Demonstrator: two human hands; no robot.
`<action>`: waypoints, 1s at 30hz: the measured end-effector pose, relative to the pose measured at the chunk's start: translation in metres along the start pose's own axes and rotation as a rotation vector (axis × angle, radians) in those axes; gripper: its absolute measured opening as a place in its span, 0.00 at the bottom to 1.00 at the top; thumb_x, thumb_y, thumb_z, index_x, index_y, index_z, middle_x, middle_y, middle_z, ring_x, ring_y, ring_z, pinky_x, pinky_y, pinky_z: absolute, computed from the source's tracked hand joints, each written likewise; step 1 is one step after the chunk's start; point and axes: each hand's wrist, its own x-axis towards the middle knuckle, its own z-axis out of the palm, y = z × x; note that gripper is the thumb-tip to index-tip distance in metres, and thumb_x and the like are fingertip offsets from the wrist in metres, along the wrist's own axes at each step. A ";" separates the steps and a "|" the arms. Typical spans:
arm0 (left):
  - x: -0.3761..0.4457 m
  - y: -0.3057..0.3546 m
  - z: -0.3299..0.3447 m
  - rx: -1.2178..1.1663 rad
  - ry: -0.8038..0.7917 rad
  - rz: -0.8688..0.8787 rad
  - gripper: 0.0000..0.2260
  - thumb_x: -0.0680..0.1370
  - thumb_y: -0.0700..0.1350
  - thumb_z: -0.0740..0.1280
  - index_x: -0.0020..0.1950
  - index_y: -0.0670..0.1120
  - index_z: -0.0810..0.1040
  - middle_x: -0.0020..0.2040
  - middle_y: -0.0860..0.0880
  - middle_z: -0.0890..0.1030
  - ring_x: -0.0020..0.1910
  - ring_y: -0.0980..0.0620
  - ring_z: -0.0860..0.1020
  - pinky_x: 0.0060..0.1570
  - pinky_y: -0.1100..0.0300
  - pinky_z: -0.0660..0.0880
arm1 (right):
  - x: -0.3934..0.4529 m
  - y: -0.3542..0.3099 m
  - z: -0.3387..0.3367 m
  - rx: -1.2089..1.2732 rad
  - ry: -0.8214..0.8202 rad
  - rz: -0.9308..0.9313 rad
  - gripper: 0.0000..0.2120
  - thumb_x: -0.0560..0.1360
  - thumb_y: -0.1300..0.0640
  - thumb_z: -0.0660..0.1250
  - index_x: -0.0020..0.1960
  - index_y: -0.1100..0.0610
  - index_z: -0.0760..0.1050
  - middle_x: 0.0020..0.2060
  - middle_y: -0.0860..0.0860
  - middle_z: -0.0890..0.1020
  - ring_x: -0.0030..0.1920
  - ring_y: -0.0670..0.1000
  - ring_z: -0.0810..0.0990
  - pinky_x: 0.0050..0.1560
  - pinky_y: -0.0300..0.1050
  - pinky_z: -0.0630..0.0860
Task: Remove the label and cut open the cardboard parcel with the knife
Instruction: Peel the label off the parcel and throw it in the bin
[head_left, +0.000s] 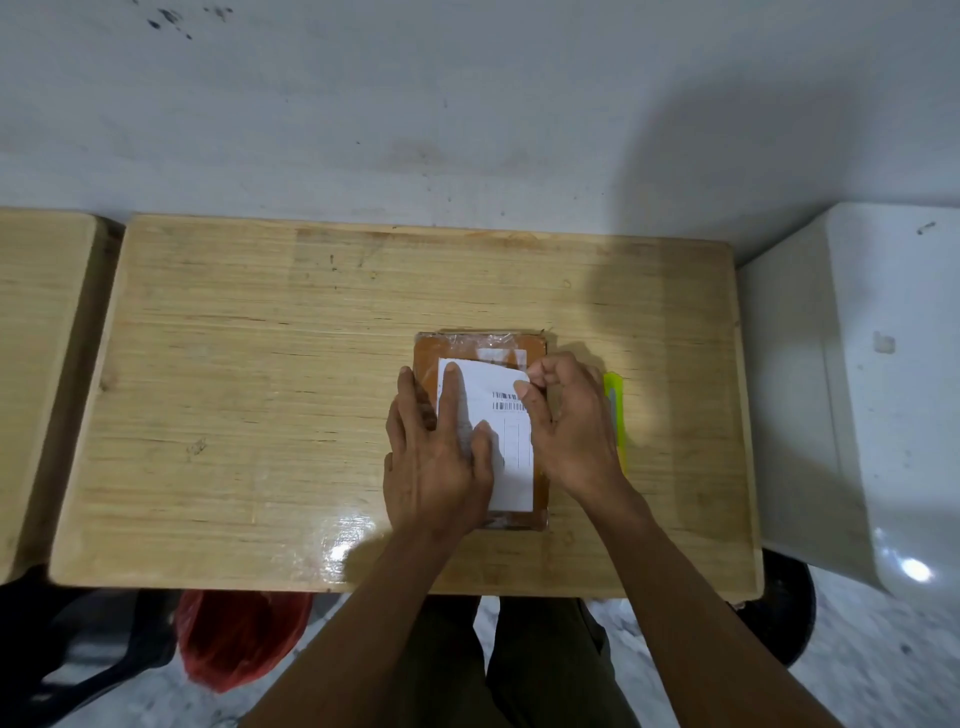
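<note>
A brown cardboard parcel (467, 347) wrapped in clear tape lies flat on the wooden table (260, 364), right of centre. A white label (485, 387) with barcodes covers most of its top. My left hand (434, 452) lies flat on the parcel's left side, fingers spread over the label. My right hand (569, 421) pinches the label's upper right corner between thumb and fingers; that corner looks lifted. A yellow-green utility knife (615, 405) lies on the table just right of the parcel, partly hidden behind my right hand.
A second wooden table (36, 364) stands to the left across a narrow gap. A white box-like unit (857, 389) stands at the right. A red plastic bag (239, 639) lies on the floor under the table's front edge. The wall runs behind.
</note>
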 end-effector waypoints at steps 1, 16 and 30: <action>-0.001 -0.001 -0.002 -0.009 -0.002 0.007 0.31 0.79 0.59 0.58 0.81 0.57 0.53 0.81 0.44 0.48 0.77 0.40 0.57 0.54 0.40 0.78 | 0.000 0.000 -0.001 0.006 -0.001 0.003 0.04 0.77 0.56 0.68 0.50 0.52 0.74 0.41 0.40 0.75 0.51 0.48 0.73 0.48 0.43 0.71; -0.017 -0.010 -0.006 -0.049 -0.019 -0.002 0.30 0.81 0.58 0.58 0.81 0.60 0.50 0.81 0.47 0.47 0.77 0.42 0.57 0.55 0.40 0.77 | -0.011 -0.005 0.003 -0.019 0.070 0.011 0.11 0.72 0.58 0.74 0.54 0.55 0.83 0.39 0.48 0.82 0.53 0.52 0.74 0.51 0.51 0.75; -0.017 -0.021 0.001 -0.073 -0.002 0.073 0.30 0.82 0.58 0.56 0.81 0.57 0.50 0.81 0.43 0.50 0.75 0.39 0.60 0.55 0.41 0.78 | -0.015 -0.002 0.003 -0.003 -0.068 0.072 0.05 0.76 0.59 0.70 0.42 0.57 0.80 0.48 0.50 0.76 0.54 0.51 0.74 0.52 0.44 0.74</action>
